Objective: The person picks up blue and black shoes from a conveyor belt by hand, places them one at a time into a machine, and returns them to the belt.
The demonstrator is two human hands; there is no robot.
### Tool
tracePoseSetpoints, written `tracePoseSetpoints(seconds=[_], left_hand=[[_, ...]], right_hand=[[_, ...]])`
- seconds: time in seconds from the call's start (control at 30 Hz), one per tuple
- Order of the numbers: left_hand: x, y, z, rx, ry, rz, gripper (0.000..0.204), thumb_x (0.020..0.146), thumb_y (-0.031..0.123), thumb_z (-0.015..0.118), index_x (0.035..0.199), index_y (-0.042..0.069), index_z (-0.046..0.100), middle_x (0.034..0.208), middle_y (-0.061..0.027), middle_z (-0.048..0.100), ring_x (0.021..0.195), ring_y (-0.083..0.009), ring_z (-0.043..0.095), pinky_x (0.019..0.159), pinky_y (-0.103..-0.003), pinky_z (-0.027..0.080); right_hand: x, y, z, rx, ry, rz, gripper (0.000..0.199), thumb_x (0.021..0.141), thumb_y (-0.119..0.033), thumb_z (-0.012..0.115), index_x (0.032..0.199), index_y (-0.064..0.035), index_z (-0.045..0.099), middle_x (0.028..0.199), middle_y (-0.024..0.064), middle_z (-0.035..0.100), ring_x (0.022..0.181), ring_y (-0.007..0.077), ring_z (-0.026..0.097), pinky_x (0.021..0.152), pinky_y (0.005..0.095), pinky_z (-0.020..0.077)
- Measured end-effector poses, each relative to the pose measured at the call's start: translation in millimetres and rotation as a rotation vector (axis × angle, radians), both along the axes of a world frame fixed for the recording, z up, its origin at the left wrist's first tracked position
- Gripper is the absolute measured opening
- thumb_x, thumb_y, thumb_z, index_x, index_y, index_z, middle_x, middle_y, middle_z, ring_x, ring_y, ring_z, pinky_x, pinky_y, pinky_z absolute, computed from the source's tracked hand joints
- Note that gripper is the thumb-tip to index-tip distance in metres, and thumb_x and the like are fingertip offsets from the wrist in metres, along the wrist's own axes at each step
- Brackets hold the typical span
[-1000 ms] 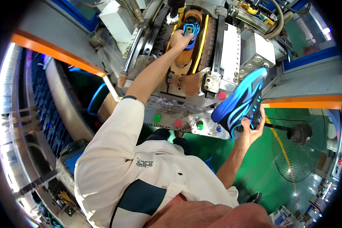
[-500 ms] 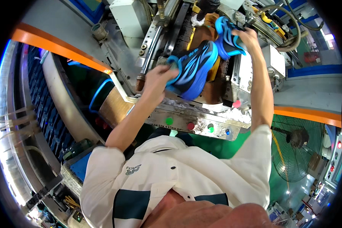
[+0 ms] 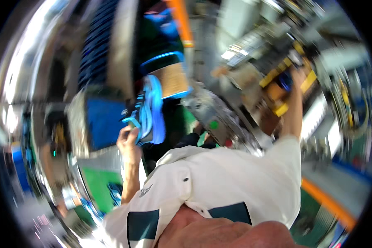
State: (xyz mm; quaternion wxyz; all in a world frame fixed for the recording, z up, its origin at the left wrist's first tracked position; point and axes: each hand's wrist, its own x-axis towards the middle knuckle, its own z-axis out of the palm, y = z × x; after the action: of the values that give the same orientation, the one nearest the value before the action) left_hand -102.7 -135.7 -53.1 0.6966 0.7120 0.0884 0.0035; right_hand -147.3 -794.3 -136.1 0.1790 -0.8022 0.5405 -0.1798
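Observation:
My left hand [image 3: 129,142] is closed on the edge of a blue and black shoe upper [image 3: 153,113]. The upper hangs on edge at the left, between a blue-topped stand and a wooden board. My right arm stretches far out to the machine [image 3: 231,89] at the right. My right hand [image 3: 297,76] is smeared by motion there, beside a dark blue piece [image 3: 285,80] among yellow and brown machine parts. Whether its fingers hold that piece is unclear.
A stand with a blue top [image 3: 105,122] is at my left. Behind it runs a dark ridged belt [image 3: 97,45]. The wooden board [image 3: 169,80] has a glowing blue edge. An orange rail [image 3: 330,202] crosses at the lower right. Much of the view is blurred.
My view has swung to the left. My left hand has carried its shoe upper from the machine over to the left side. My right hand stays out at the machine, where the second upper was.

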Motion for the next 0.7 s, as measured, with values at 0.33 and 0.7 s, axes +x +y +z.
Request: tracePoseSetpoints(seconds=[0.33,0.7], left_hand=[[-110.2,83.6,-80.3,-0.164,0.547,0.392,0.032,0.068,0.014,0.076,0.090,-0.001,0.059,0.082,-0.0093,0.060,0.072,-0.0191,0.061,0.062,-0.036,0.055],[-176.2,322.4,-146.5,-0.267,0.356,1.093,0.023,0.067,0.016,0.075,0.075,0.002,0.058,0.071,-0.0068,0.061,0.058,-0.0152,0.057,0.055,-0.037,0.055]], right_hand=[[-26.8,372.4,-102.5,-0.166,-0.303,0.867,0.017,0.084,-0.010,0.055,0.099,-0.0073,0.064,0.089,0.0128,0.062,0.080,0.0319,0.061,0.069,0.0428,0.0483],[92.5,486.6,-9.2,-0.158,-0.546,1.090,0.022,0.090,-0.011,0.056,0.103,0.0050,0.061,0.100,0.0189,0.064,0.088,0.0291,0.063,0.078,0.0336,0.0506]])
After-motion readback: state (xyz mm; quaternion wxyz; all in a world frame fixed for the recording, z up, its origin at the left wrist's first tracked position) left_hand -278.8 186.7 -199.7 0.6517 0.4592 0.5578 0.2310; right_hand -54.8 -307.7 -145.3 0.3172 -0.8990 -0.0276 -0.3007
